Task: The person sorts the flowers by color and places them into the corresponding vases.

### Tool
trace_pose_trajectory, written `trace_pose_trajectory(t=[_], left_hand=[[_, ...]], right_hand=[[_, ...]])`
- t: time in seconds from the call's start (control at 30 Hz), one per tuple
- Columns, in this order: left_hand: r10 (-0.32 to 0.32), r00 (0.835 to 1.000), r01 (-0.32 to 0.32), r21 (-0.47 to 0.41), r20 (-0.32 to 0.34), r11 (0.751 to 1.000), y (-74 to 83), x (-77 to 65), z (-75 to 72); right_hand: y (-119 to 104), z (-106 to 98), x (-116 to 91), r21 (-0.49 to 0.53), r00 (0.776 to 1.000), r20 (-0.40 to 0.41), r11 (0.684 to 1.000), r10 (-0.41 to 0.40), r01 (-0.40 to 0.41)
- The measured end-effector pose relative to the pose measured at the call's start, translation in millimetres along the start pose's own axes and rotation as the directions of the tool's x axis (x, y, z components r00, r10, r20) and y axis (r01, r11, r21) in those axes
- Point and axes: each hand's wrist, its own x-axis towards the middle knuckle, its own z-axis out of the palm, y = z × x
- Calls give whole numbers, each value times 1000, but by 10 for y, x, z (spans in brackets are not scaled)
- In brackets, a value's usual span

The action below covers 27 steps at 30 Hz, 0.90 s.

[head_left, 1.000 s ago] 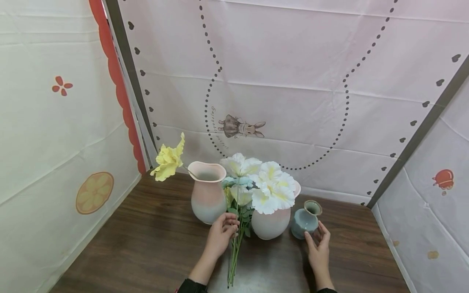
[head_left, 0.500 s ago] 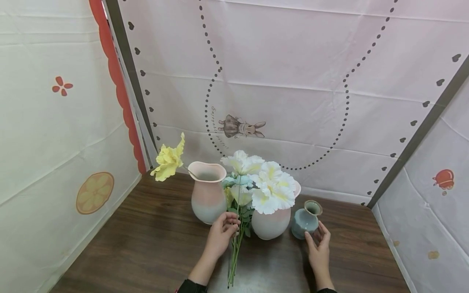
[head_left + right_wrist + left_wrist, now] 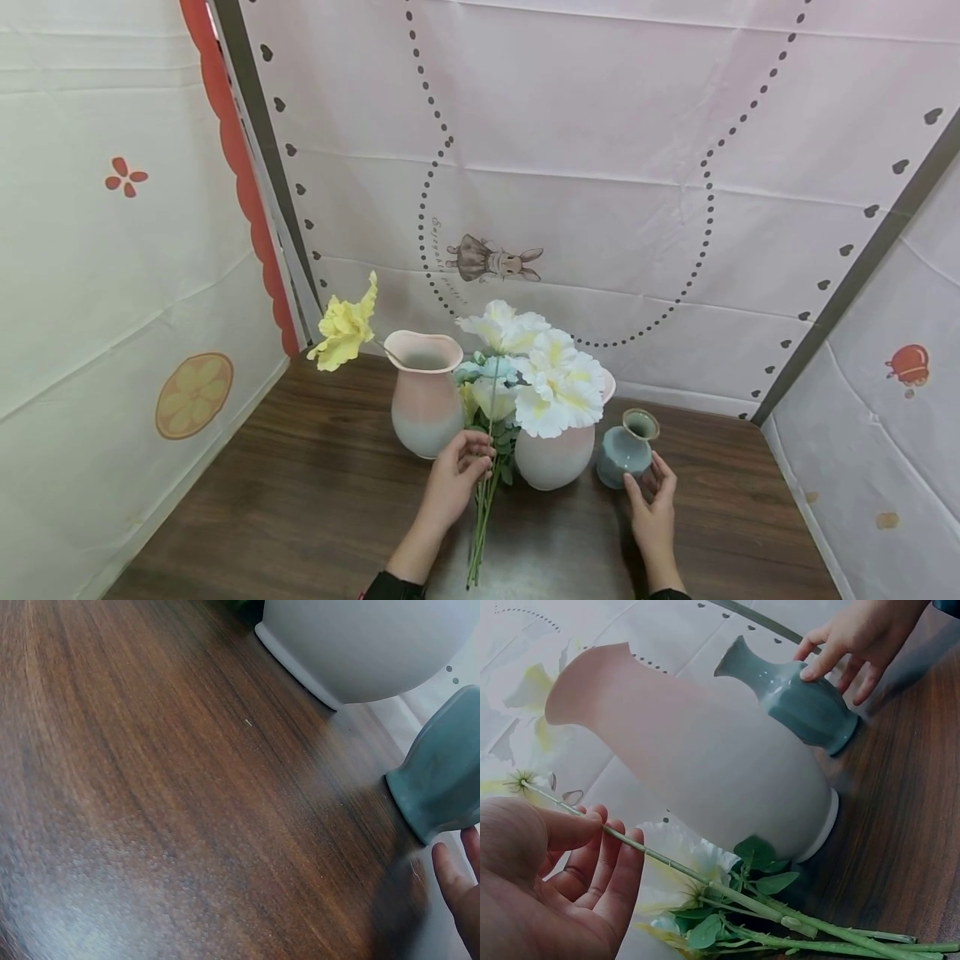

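Note:
My left hand [image 3: 452,477] pinches the thin green stem of a white flower [image 3: 504,327] between thumb and fingers. Its bloom rises above a bunch of other flowers, whose green stems [image 3: 483,533] lie on the table below. In the left wrist view the held stem [image 3: 660,859] runs down across the fingertips towards that bunch. My right hand [image 3: 654,507] is at the side of a small blue-green vase [image 3: 624,457], which stands upright. Its fingers are fairly straight and spread, and in the left wrist view a fingertip touches the body of the vase [image 3: 810,705].
A pink-and-grey vase [image 3: 426,400] stands at the left with a yellow flower [image 3: 345,329] leaning out. Another such vase [image 3: 553,462] stands between my hands, partly behind white blooms [image 3: 558,387]. Printed cloth [image 3: 600,125] encloses the brown wooden table [image 3: 262,500].
The white flower in my left hand has shifted slightly up and to the right, with the hand moving a little along. My right hand and the small vase stay in place.

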Motion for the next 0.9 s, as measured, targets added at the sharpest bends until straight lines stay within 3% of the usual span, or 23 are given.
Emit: trace_pose_trajectory(t=[0.9], left_hand=[[23, 999, -23, 19, 26, 1000, 209, 22, 62]], right_hand=[[-7, -1, 2, -15, 1000, -1, 1000, -5, 5]])
